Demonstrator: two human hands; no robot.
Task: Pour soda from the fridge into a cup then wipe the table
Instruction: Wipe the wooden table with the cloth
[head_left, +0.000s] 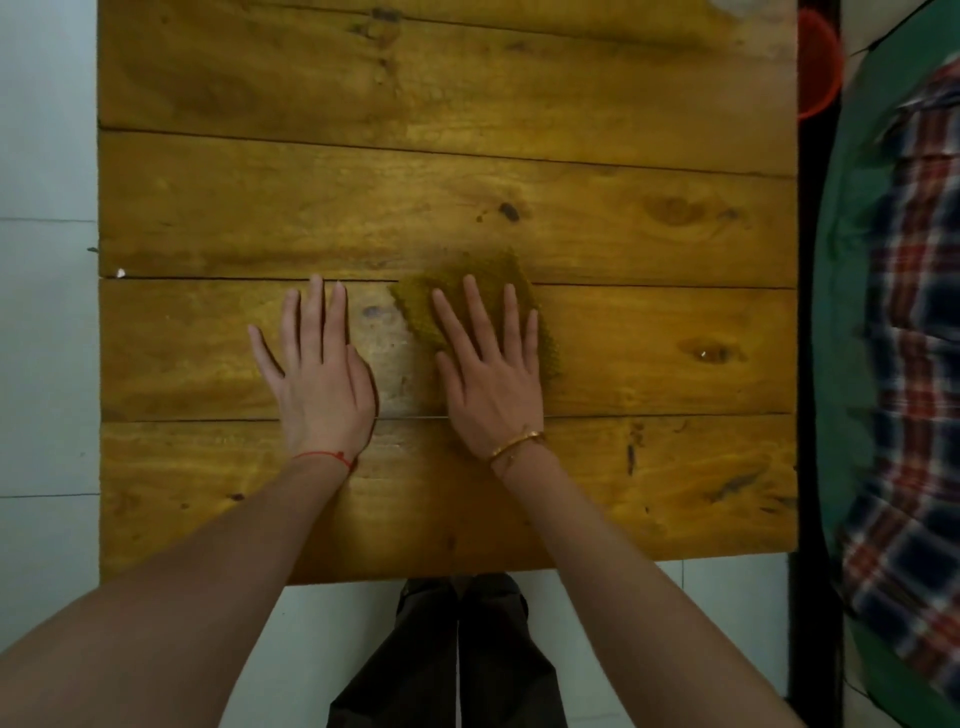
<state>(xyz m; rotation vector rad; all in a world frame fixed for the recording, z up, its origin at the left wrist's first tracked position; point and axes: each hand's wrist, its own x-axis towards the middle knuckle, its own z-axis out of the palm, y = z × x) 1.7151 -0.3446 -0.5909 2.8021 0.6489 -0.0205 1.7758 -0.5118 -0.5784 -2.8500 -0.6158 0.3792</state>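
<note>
Head view, looking straight down on a wooden plank desk (623, 234). The right hand (491, 376) lies flat with fingers spread on a mustard-yellow cloth (483, 280), which shows past the fingertips, away from the person, its long axis slanting from far-left to near-right. The left hand (319, 374) rests open and empty on bare wood just beside it. No cup or soda is visible.

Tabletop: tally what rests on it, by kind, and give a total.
Hands lying flat: 2, the left hand on bare wood, the right hand on the cloth
Yellow-green cloth: 1
Total: 3 on the wooden table
</note>
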